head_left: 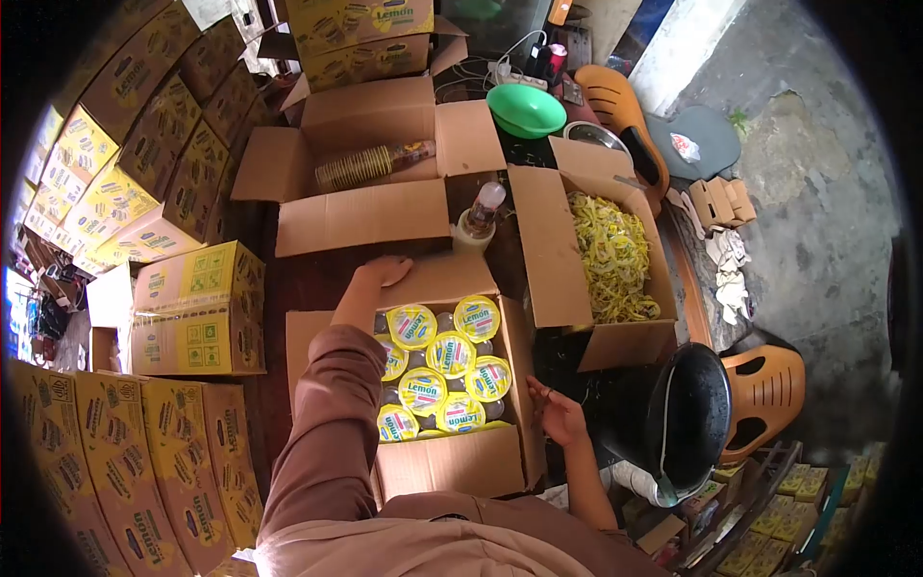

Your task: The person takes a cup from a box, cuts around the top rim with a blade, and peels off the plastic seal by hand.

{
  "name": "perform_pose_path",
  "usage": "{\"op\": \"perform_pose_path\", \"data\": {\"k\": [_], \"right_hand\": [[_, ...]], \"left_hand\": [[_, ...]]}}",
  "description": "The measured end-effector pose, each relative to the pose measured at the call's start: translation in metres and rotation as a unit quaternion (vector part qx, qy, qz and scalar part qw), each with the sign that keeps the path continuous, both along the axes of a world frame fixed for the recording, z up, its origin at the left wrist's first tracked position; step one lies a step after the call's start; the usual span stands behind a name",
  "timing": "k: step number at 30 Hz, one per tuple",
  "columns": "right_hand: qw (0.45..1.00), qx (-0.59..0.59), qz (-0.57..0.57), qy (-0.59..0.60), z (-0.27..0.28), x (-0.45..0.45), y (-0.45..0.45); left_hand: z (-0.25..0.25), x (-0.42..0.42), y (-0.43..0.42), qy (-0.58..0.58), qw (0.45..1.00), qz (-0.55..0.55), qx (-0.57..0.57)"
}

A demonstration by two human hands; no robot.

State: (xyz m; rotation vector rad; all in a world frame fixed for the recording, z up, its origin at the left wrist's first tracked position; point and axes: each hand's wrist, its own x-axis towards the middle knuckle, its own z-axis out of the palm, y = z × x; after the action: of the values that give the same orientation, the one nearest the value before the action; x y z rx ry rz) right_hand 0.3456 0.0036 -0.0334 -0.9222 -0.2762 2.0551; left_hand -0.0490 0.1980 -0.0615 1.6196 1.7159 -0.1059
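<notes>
An open cardboard box (447, 468) in front of my body holds several cups with yellow lids (450, 355) marked Lemon. At the box's far flap rests my left hand (388, 270), its fingers lying on the cardboard edge. My right hand (558, 413) is beside the box's right wall, fingers toward the right flap and partly curled; nothing shows in it. Beyond the far flap stands a clear bottle-like container (484, 207) in a pale holder.
Behind is an open box (362, 220) with a stack of cups (356, 167). To the right are a box of yellow strips (612, 258), a green bowl (526, 111), a black bucket (688, 413) and orange chairs (765, 398). Printed cartons (197, 308) are stacked left.
</notes>
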Motion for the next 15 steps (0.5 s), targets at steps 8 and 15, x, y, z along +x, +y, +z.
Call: {"op": "perform_pose_path", "data": {"k": [8, 15], "right_hand": [[1.000, 0.013, 0.018, 0.011, -0.018, 0.006, 0.003], [1.000, 0.018, 0.004, 0.009, -0.019, 0.004, 0.003]], "left_hand": [[-0.018, 0.017, -0.013, 0.091, 0.996, 0.017, 0.000], [0.016, 0.007, -0.012, 0.021, 0.981, -0.079, -0.177]]}}
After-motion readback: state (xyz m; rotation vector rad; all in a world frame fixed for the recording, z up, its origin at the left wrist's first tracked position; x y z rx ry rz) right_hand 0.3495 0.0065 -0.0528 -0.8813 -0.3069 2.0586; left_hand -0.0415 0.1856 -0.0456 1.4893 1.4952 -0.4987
